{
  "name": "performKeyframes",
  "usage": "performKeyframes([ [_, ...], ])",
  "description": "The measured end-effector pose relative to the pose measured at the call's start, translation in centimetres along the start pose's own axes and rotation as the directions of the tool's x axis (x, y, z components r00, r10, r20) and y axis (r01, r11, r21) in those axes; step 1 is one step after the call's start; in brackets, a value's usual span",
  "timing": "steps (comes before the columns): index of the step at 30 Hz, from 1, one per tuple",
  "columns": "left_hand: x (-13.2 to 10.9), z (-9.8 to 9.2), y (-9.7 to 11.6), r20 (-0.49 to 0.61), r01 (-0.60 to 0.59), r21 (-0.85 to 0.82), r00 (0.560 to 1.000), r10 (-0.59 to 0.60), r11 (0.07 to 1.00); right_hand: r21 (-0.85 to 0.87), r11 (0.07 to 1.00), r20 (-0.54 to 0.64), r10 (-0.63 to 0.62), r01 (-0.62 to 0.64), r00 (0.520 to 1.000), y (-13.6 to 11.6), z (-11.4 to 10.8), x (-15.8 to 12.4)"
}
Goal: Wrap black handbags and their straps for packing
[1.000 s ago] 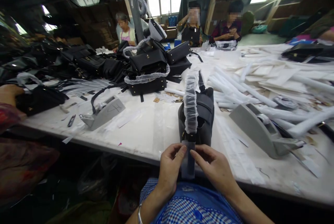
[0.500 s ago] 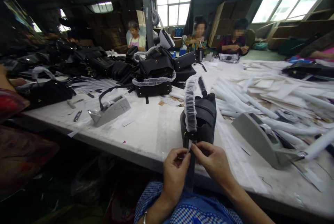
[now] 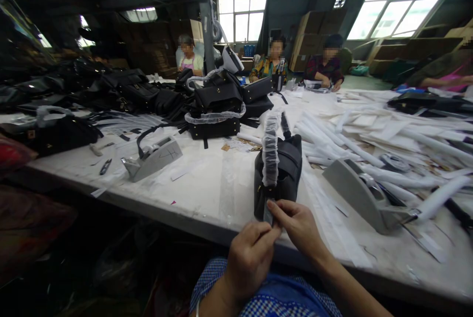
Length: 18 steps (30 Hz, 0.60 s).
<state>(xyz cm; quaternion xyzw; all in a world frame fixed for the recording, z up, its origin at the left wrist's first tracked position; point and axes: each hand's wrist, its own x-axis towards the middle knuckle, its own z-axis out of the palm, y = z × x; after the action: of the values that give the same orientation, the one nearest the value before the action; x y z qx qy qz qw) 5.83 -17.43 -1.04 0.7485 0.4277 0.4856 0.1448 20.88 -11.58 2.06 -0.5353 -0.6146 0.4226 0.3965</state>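
Black leather makes up the bag (image 3: 283,174), which stands near the front edge of the white desk (image 3: 207,184), close to the person so both hands can reach it. The left hand (image 3: 249,258) is curled shut, pinching the strap end (image 3: 268,211). The right hand (image 3: 297,226) pinches it too, right beside. The bag's long side runs away from the person, and its foam-wrapped handle (image 3: 271,147) points up and away. A grey tape holder (image 3: 360,194) sits further right.

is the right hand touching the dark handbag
Touching: the head view shows the right hand with fingertips pinched on the near end of the dark handbag.
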Motion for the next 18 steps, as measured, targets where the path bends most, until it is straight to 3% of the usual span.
performKeyframes([
  [2,0.0,-0.9,0.0,-0.074,0.165,-0.126,0.982,-0.175,0.978,0.057,0.997,0.029,0.041,-0.043,0.999,-0.1,-0.1,-0.1],
  [4,0.4,-1.4,-0.1,-0.127,0.407,-0.283,0.882,-0.455,0.868,0.092,0.994,0.044,0.058,-0.062,0.997,-0.1,-0.1,-0.1],
  [5,0.7,-1.4,-0.2,-0.088,0.505,-0.382,0.814,-0.574,0.774,0.104,0.993,0.044,0.054,-0.058,0.998,-0.1,0.0,-0.1],
  [7,1.5,-1.1,-0.4,0.131,0.633,-0.556,0.707,-0.695,0.538,0.126,0.991,0.029,0.033,-0.036,0.999,0.1,0.3,-0.1],
  [9,1.9,-0.4,-0.3,0.339,0.697,-0.624,0.648,-0.682,0.353,0.118,0.993,-0.010,-0.012,0.013,1.000,0.3,0.7,0.1],
  [10,2.0,0.0,-0.2,0.385,0.713,-0.631,0.630,-0.675,0.306,0.094,0.994,-0.037,-0.047,0.050,0.998,0.4,0.8,0.2],
  [13,1.7,1.0,-0.3,0.412,0.755,-0.599,0.575,-0.707,0.265,-0.038,0.982,-0.109,-0.187,0.184,0.976,0.5,1.0,0.3],
  [15,1.4,1.3,-0.8,0.385,0.784,-0.551,0.543,-0.746,0.286,-0.102,0.969,-0.104,-0.237,0.227,0.966,0.4,0.9,0.3],
  [16,1.4,1.2,-1.1,0.352,0.782,-0.528,0.555,-0.754,0.330,-0.104,0.968,-0.071,-0.236,0.228,0.969,0.3,0.6,0.3],
  [18,1.4,0.7,-1.6,0.232,0.734,-0.475,0.636,-0.736,0.485,-0.076,0.974,0.004,-0.215,0.215,0.977,0.3,-0.9,0.2],
])
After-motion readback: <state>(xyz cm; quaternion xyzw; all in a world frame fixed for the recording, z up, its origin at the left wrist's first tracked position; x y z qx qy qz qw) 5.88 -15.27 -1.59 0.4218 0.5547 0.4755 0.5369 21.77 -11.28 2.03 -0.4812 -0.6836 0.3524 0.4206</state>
